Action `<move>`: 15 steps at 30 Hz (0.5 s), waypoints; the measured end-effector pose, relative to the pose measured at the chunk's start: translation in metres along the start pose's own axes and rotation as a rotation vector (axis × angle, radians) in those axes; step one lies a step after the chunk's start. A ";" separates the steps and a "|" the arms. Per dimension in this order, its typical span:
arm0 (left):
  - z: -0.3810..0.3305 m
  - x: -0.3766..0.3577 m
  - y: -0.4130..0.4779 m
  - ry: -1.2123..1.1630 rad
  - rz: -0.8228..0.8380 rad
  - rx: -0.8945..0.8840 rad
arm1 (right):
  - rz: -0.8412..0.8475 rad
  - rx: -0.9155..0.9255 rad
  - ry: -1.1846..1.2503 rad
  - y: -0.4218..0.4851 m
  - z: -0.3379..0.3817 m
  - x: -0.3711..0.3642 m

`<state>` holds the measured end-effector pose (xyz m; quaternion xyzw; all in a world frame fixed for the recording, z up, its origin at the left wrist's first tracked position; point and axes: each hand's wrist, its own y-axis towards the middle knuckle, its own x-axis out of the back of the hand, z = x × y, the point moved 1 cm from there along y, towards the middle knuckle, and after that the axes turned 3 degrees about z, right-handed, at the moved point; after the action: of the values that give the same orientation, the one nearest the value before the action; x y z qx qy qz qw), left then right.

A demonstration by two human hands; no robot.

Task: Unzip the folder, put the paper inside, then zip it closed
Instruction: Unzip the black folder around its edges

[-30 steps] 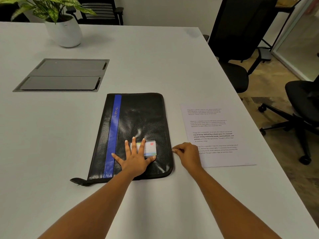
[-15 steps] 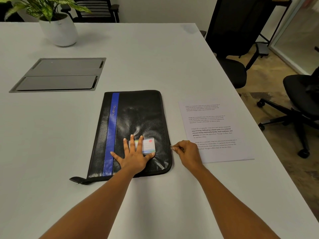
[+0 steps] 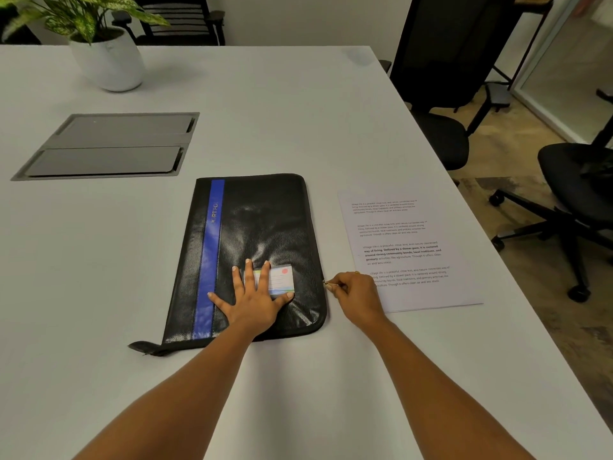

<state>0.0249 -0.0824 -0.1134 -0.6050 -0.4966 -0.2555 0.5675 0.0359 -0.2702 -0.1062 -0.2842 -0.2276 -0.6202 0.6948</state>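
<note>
Here, flat black leather folder with blue stripe point(image 3: 262, 227) on white table point(image 3: 99, 260), left hand point(image 3: 253, 298) spread open pressing it, right hand point(image 3: 358, 293) pinching small metal zipper pull point(image 3: 329, 284), printed white paper sheet point(image 3: 404, 247) just beside.

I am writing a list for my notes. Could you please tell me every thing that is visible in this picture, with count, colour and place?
folder: 1, black with a blue stripe, flat on the table centre
card: 1, white with a red dot, in the folder's front pocket
zipper pull: 1, metal, at the folder's right edge
paper: 1, white with printed text, right of the folder
table: 1, white
cable hatch: 1, grey, far left in the table
plant pot: 1, white with green leaves, far left corner
office chairs: at least 2, black, right side
left hand: 1, flat on the folder
right hand: 1, pinching the zipper pull
</note>
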 end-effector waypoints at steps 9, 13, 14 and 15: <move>-0.016 -0.010 -0.015 0.038 -0.061 -0.072 | 0.169 -0.073 -0.071 0.009 0.007 0.001; -0.015 -0.006 -0.015 -0.061 -0.019 -0.069 | 0.287 -0.051 -0.188 0.014 0.011 0.006; -0.014 -0.005 -0.015 -0.071 0.004 -0.065 | 0.306 -0.039 -0.233 0.014 0.012 0.007; -0.015 -0.004 -0.015 -0.065 0.023 -0.065 | 0.330 -0.028 -0.270 0.015 0.014 0.007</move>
<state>0.0135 -0.0998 -0.1073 -0.6367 -0.4993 -0.2451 0.5341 0.0523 -0.2653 -0.0927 -0.4076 -0.2605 -0.4573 0.7462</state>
